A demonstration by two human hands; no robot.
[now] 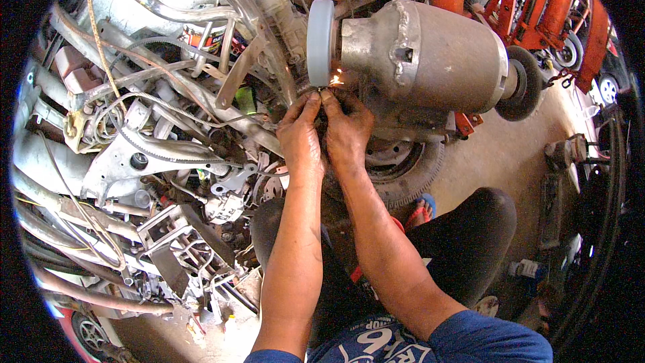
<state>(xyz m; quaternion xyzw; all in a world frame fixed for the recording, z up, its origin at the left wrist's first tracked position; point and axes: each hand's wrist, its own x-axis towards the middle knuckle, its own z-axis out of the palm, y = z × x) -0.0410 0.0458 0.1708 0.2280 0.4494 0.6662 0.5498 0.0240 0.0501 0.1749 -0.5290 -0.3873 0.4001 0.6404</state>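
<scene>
Scrap (134, 161), a heap of grey metal parts and wires, fills the floor's left side. Left hand (300, 136) and right hand (347, 133) meet side by side, fingertips pinched together on a small piece too hidden to make out, pressed to the grey wheel (320, 33). Sparks (335, 81) fly there, and the grinder (430, 57), a dull welded drum, sits rightward above a tyre (396, 168).
</scene>
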